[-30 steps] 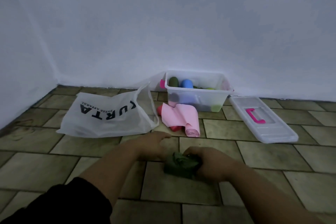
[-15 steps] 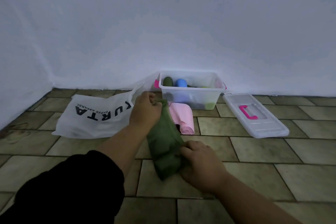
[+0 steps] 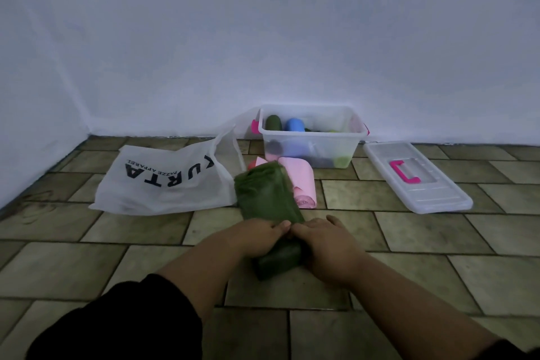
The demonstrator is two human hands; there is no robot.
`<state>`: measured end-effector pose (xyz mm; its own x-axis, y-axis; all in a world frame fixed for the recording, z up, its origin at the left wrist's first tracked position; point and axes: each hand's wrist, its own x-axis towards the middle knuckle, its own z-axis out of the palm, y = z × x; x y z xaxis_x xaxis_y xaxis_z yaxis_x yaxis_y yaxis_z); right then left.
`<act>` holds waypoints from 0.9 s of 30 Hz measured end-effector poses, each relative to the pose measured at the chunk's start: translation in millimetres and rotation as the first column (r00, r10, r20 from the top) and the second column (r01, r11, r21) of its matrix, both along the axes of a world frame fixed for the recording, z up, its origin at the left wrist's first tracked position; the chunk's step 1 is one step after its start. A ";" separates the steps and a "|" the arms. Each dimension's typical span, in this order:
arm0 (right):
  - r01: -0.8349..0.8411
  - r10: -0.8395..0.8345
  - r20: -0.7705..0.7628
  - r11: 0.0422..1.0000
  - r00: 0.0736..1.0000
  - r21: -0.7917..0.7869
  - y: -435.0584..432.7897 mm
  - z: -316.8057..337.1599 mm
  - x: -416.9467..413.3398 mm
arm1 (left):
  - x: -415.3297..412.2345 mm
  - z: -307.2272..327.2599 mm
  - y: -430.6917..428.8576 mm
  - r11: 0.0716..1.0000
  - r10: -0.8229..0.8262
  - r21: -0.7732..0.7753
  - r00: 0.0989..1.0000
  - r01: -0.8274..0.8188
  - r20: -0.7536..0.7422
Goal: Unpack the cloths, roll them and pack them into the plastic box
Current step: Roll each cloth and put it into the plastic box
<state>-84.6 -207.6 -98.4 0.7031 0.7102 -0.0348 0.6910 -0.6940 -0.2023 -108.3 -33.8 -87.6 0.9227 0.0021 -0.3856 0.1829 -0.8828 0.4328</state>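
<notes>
A dark green cloth [image 3: 264,194] lies stretched out on the tiled floor, its near end rolled up. My left hand [image 3: 258,237] and my right hand [image 3: 327,238] press side by side on that rolled end, fingers curled over it. Behind the green cloth lies a pink cloth [image 3: 301,181], partly rolled, with a bit of red cloth [image 3: 252,164] showing beside it. The clear plastic box [image 3: 314,142] stands against the wall and holds rolled cloths, among them a green roll [image 3: 273,123] and a blue roll [image 3: 293,125].
A white plastic bag [image 3: 166,181] with black lettering lies flat to the left of the cloths. The box's clear lid [image 3: 416,178] with a pink handle lies on the floor to the right. White walls meet in a corner at the back left.
My left hand, which held the cloth's far end up, has laid it flat on the floor and come down beside my right hand on the rolled near end.
</notes>
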 end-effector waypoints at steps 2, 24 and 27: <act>0.023 -0.021 -0.055 0.999 0.998 0.033 -1.2 1.3 1.4 | 2.3 -3.9 0.2 1.000 0.011 -0.029 1.000 -0.012 -0.013; 0.261 -0.166 -0.332 0.928 0.929 0.266 -7.6 -2.5 13.2 | -17.1 -38.9 10.5 0.977 -0.151 0.205 0.882 0.064 0.446; 0.256 -0.171 -0.335 0.939 0.926 0.228 -14.9 -4.7 14.7 | -14.6 -34.9 10.7 0.981 -0.094 0.190 0.930 0.027 0.356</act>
